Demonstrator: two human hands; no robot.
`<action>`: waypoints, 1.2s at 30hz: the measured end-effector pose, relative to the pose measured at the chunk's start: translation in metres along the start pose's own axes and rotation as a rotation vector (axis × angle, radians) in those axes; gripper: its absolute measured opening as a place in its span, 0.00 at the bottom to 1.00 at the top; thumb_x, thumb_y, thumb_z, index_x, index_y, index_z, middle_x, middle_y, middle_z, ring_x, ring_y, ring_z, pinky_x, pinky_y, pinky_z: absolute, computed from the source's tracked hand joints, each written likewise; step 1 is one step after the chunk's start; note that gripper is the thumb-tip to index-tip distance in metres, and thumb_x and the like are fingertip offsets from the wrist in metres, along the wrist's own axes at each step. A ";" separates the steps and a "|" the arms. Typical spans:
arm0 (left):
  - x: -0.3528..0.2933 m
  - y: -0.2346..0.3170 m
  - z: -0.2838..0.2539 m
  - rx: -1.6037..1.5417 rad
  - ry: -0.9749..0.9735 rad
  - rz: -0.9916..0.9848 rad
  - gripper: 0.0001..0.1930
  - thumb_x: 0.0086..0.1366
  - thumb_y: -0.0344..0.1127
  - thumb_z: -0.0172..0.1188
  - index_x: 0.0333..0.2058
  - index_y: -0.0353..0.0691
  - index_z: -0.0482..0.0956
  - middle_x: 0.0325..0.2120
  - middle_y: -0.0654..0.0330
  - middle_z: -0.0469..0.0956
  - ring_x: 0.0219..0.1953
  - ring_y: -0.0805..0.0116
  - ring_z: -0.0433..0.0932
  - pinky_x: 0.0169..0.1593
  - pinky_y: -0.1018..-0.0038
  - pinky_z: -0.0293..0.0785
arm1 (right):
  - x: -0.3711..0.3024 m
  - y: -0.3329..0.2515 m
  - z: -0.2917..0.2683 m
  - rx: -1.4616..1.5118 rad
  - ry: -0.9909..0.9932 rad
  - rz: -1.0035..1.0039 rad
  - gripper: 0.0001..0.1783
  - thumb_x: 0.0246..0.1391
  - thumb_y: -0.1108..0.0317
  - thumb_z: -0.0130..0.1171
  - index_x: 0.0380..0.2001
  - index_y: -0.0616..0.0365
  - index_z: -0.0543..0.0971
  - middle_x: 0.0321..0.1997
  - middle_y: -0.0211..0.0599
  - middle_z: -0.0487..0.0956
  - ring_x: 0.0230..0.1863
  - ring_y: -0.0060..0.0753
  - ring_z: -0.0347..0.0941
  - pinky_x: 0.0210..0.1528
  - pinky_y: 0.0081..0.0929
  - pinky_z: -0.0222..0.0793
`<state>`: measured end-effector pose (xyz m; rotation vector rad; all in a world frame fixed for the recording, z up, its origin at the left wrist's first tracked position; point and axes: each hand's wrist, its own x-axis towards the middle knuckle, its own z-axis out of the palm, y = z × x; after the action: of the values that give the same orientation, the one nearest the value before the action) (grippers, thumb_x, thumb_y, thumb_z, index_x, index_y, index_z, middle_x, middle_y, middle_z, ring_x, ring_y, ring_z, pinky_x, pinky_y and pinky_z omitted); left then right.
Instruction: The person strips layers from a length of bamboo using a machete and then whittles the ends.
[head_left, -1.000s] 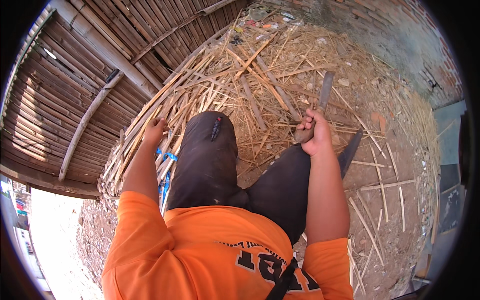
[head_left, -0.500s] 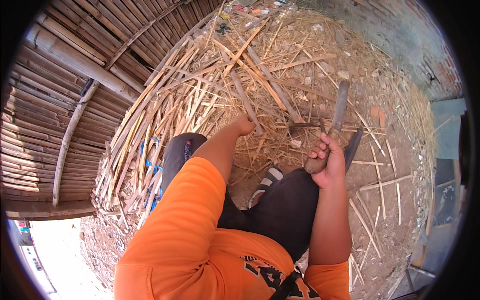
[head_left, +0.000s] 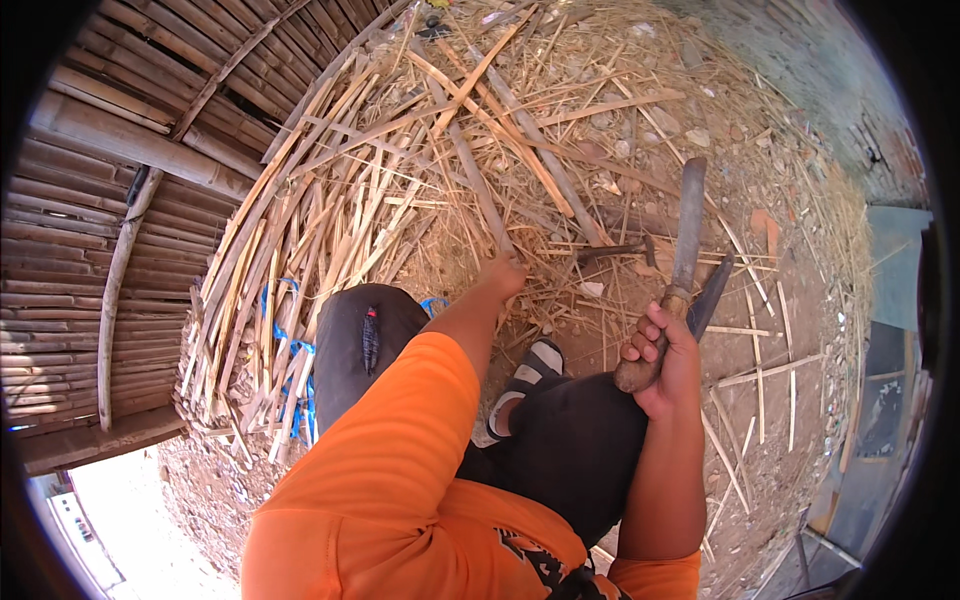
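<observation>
My right hand (head_left: 668, 358) is wrapped round the wooden handle (head_left: 640, 372) of a machete, whose worn grey blade (head_left: 690, 215) points away from me, tilted up. At the centre, my left hand (head_left: 503, 274) is closed at the near end of a long bamboo strip (head_left: 472, 175) lying over the pile. Its fingertips are partly hidden. Just right of the machete, a dark pointed blade-like piece (head_left: 712, 292) shows beyond my knee; its kind is unclear. On the ground between my hands lies a hammer-like tool (head_left: 612, 252) with a dark handle.
A heap of split bamboo strips (head_left: 300, 220) and shavings spreads ahead and to the left, with blue strapping (head_left: 298, 350) among it. A bamboo wall (head_left: 130, 270) stands left, and a masonry wall (head_left: 830, 80) at the far right. Loose sticks (head_left: 755, 370) lie on the dirt at right.
My left hand has moved slightly nearer and to the right, onto the strip's end. The machete stays in my right hand, held a little lower. The view has shifted slightly.
</observation>
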<state>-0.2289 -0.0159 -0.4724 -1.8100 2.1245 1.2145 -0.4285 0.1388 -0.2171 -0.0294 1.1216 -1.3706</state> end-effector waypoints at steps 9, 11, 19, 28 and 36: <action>0.028 0.000 0.005 -0.424 -0.060 -0.284 0.30 0.70 0.47 0.58 0.65 0.40 0.66 0.54 0.46 0.76 0.52 0.55 0.78 0.56 0.62 0.73 | 0.007 -0.003 0.003 -0.048 0.030 -0.005 0.09 0.61 0.68 0.59 0.32 0.51 0.68 0.23 0.22 0.66 0.19 0.16 0.60 0.27 0.24 0.63; 0.033 -0.004 0.009 -0.421 -0.065 -0.276 0.30 0.69 0.46 0.58 0.65 0.39 0.67 0.55 0.46 0.76 0.53 0.55 0.78 0.56 0.62 0.73 | 0.008 -0.002 0.004 -0.052 0.041 -0.005 0.09 0.61 0.68 0.59 0.32 0.51 0.68 0.23 0.22 0.66 0.19 0.16 0.60 0.27 0.24 0.63; 0.033 -0.006 -0.004 -0.943 -0.142 -0.197 0.27 0.66 0.39 0.62 0.61 0.34 0.70 0.51 0.52 0.77 0.49 0.63 0.77 0.51 0.66 0.74 | 0.004 0.001 0.010 -0.073 0.054 -0.027 0.08 0.61 0.67 0.59 0.33 0.51 0.69 0.24 0.22 0.66 0.19 0.16 0.61 0.27 0.24 0.64; -0.010 0.041 -0.017 -0.629 0.422 0.102 0.28 0.49 0.33 0.73 0.50 0.37 0.78 0.40 0.55 0.79 0.42 0.59 0.78 0.48 0.65 0.75 | -0.006 0.005 0.015 -0.103 0.040 -0.075 0.08 0.60 0.67 0.61 0.35 0.52 0.70 0.25 0.23 0.68 0.21 0.17 0.62 0.28 0.24 0.65; -0.062 0.061 -0.091 -0.260 0.909 0.349 0.20 0.55 0.40 0.73 0.44 0.41 0.79 0.40 0.48 0.77 0.48 0.47 0.74 0.53 0.56 0.71 | -0.016 0.007 0.016 -0.137 -0.031 -0.117 0.09 0.59 0.66 0.63 0.35 0.52 0.72 0.25 0.23 0.68 0.22 0.17 0.62 0.28 0.25 0.66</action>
<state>-0.2267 -0.0245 -0.3467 -2.5261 2.9520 0.8033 -0.4099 0.1437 -0.2035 -0.2172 1.2016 -1.3895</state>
